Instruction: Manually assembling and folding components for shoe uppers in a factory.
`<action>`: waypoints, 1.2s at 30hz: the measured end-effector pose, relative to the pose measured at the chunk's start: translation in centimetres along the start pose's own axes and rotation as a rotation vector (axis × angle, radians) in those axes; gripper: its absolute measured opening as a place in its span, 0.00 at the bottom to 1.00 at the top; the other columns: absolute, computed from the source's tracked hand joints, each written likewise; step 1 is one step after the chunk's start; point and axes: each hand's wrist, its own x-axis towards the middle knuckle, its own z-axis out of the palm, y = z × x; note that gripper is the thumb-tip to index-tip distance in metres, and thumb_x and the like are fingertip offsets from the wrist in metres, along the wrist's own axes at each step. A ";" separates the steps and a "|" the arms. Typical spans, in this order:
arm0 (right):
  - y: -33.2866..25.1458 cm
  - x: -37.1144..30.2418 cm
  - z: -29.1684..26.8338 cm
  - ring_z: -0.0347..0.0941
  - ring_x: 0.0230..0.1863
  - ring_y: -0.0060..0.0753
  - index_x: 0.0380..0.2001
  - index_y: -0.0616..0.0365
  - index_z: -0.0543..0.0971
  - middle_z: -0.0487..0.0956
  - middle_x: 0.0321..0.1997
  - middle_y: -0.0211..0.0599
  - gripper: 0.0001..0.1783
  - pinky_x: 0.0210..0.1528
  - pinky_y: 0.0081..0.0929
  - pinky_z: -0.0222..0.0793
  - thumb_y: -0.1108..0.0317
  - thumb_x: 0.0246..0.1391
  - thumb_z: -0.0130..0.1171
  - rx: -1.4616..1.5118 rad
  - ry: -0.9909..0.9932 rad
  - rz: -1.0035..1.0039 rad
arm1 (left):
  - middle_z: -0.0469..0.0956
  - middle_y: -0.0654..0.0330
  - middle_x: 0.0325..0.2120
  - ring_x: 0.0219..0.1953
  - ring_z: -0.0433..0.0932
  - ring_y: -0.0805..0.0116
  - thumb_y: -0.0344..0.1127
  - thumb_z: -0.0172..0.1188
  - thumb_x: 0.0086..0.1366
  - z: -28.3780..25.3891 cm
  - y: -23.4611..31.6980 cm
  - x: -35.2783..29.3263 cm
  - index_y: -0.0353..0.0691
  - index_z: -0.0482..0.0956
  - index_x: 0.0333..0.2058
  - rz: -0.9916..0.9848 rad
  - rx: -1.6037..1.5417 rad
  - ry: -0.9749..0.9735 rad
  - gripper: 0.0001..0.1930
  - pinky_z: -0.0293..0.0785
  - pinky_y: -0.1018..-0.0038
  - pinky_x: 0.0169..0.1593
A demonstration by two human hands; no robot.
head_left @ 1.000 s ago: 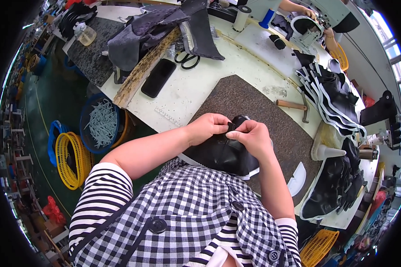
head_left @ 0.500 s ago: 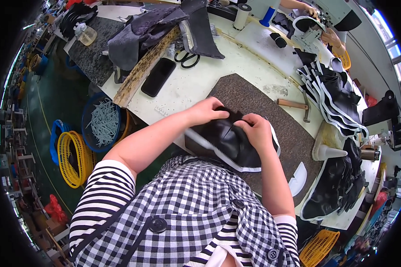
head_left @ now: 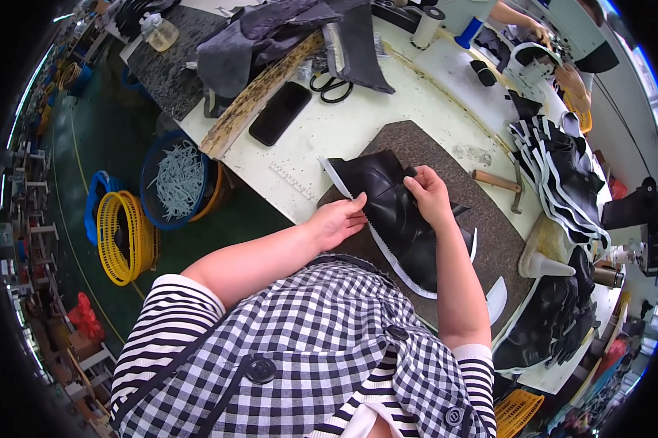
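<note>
A glossy black leather boot upper [head_left: 391,197] with a white zigzag-cut lining edge lies over a brown speckled board [head_left: 482,208]. My left hand [head_left: 341,221] holds its near white edge, the thumb on top and the fingers partly hidden beneath. At the upper's far edge, my right hand [head_left: 430,196] pinches the leather between thumb and fingers. A curved white piece [head_left: 496,301] rests on the board, near my right forearm. Beyond the board's right side lies a hammer [head_left: 498,181] with a wooden handle.
A black phone [head_left: 280,113] and black-handled scissors [head_left: 331,89] lie farther off, beside a worn wooden strip [head_left: 259,95]. More black uppers [head_left: 559,171] are stacked on the right. Baskets [head_left: 128,237] stand on the floor at left. A co-worker's hands [head_left: 571,80] are at a machine, far right.
The upper has turned and opened out flatter. My left hand has moved from its far middle to its near white edge; my right hand now pinches the far edge. The view has shifted slightly.
</note>
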 end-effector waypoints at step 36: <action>5.1 -0.8 3.2 0.76 0.36 0.52 0.35 0.57 0.75 0.80 0.32 0.45 0.14 0.38 0.42 0.71 0.58 0.54 0.61 -0.765 0.271 -0.377 | 0.79 0.49 0.44 0.42 0.81 0.58 0.67 0.42 0.66 -5.2 -2.0 -0.1 0.32 0.73 0.49 -0.167 0.403 0.018 0.38 0.75 0.65 0.46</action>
